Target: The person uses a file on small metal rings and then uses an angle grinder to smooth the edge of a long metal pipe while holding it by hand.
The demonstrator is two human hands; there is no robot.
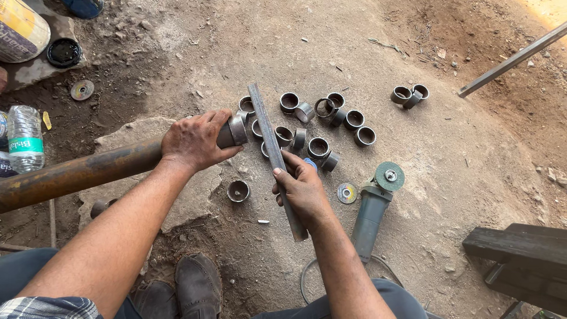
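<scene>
My left hand grips the end of a long rusty pipe that runs in from the left. A short steel ring sits on the pipe's tip, just past my fingers. My right hand holds a flat dark steel bar near its lower end; the bar slants up and left, its far end lying beside the pipe's tip. Several cut steel rings lie scattered on the dirt beyond both hands. One ring stands alone between my hands.
An angle grinder with a green disc lies right of my right hand, a loose disc beside it. A water bottle stands far left. A metal bar lies top right, a dark bench bottom right. My shoes are below.
</scene>
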